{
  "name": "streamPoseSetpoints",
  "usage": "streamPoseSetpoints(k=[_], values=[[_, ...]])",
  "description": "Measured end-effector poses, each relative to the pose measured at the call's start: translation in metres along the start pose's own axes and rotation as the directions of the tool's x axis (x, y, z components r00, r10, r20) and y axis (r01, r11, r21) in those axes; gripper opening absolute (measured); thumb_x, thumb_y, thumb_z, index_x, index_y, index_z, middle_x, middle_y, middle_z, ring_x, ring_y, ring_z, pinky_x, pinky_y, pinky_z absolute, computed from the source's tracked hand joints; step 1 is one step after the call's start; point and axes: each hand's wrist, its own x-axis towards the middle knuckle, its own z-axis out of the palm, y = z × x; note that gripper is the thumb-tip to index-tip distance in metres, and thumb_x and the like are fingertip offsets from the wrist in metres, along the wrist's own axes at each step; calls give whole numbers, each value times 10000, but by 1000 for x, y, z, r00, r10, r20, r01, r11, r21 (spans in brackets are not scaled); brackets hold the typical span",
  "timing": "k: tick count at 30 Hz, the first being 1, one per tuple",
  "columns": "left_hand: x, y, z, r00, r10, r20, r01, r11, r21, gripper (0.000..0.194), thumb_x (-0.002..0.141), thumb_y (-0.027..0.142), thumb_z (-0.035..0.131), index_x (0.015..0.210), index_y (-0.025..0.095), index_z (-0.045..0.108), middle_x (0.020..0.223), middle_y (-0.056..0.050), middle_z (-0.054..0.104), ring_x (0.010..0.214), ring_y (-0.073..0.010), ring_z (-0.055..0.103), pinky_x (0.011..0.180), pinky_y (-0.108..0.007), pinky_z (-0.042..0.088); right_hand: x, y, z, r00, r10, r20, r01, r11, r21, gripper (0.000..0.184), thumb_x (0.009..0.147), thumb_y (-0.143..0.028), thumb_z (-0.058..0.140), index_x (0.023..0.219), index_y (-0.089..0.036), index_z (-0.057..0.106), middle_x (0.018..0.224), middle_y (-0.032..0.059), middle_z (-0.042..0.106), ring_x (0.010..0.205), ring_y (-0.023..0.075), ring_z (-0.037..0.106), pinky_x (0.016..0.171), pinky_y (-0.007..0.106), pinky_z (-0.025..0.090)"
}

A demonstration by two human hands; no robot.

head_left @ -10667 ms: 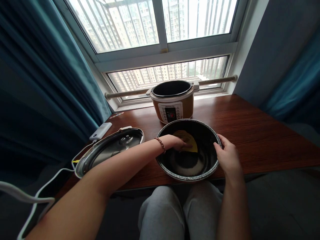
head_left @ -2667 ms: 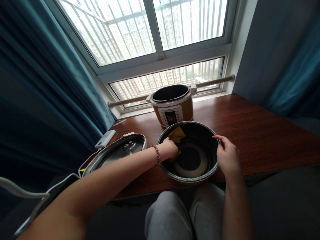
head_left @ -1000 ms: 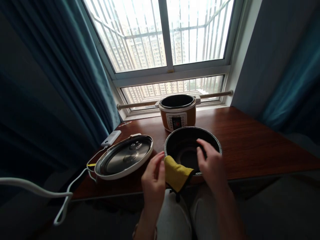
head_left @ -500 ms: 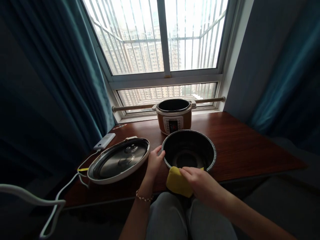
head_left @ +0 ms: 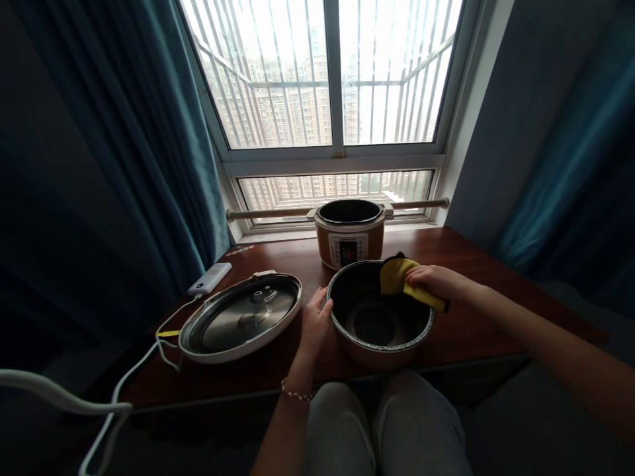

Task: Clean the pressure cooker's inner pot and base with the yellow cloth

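Note:
A dark round inner pot with a pale rim sits upright near the front edge of the table. My left hand grips its left rim, thumb at the edge. With my right hand I hold a yellow cloth draped over the pot's far right rim, partly hanging inside. Behind the pot stands the brown and white cooker body, its top uncovered and a control panel facing me. To the left of my left hand lies the oval lid, its shiny metal underside facing up.
A white power bank with a white cable lies at the table's left edge. The reddish-brown wooden table extends right. A horizontal rod runs before the barred window. Blue curtains hang on both sides.
My right hand has carried the yellow cloth from the pot's near rim round to its far right rim. My left hand stays on the left rim. The view has shifted slightly.

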Motion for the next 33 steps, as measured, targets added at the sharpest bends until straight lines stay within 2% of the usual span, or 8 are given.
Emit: streamPoseSetpoints(k=[8,14,18,23,26,29,31,33], values=[[0,-5,1,1000,30,-11,-29,998,52,388,838,267,424,1171,147,583,1272,-90,572,1301,-235,392,1089,-433,296,80,4,18,993,-120,-8,119,989,-82,202,774,-65,511,839,-192,653,1038,26,633,1086,141,532,1004,342,386],[-3,-6,5,999,22,-46,-20,999,51,388,851,269,400,1175,150,577,1273,-83,570,1289,-224,408,1081,-400,314,92,0,27,975,-218,48,223,965,-141,355,818,-85,497,1118,-242,605,1228,3,553,1211,128,420,1075,355,279],[-4,-9,8,997,10,-74,-10,1000,2,385,862,281,395,1178,139,562,1288,-88,556,1280,-214,419,1083,-383,309,72,11,25,991,-59,-120,38,985,-170,417,795,-59,494,1139,-268,604,1241,10,539,1147,150,461,1017,342,346],[-6,-8,12,996,-37,-86,32,998,-61,365,860,295,400,1154,132,542,1237,-106,584,1229,-221,473,1050,-385,344,27,24,26,934,187,-303,-229,967,-109,261,834,-188,491,1048,-149,636,974,84,606,846,171,571,814,306,452],[-6,-7,11,995,-64,-70,58,995,-77,367,865,307,393,1155,125,523,1225,-123,583,1186,-224,507,1033,-397,363,-8,22,39,818,403,-410,-410,909,77,259,865,-279,435,906,-129,643,839,77,628,773,189,579,754,318,442],[-6,-5,6,995,-61,-75,62,998,14,374,864,309,407,1167,123,520,1265,-136,549,1258,-250,433,1064,-439,319,-41,8,59,615,635,-468,-470,771,429,275,839,-357,447,868,-146,622,821,66,641,757,198,587,708,311,440],[-6,3,2,990,-16,-139,34,991,128,379,840,293,460,1172,122,523,1290,-140,525,1308,-271,364,1091,-468,272,-56,-7,70,427,765,-482,-375,635,676,310,798,-414,484,890,-146,609,820,64,637,746,199,586,665,296,450],[-10,20,1,975,77,-209,-33,978,204,377,820,256,492,1171,123,529,1298,-135,519,1321,-269,343,1105,-466,254,-64,-25,76,195,871,-452,-215,487,847,375,739,-470,535,913,-145,602,795,57,628,696,194,575,607,283,453]])
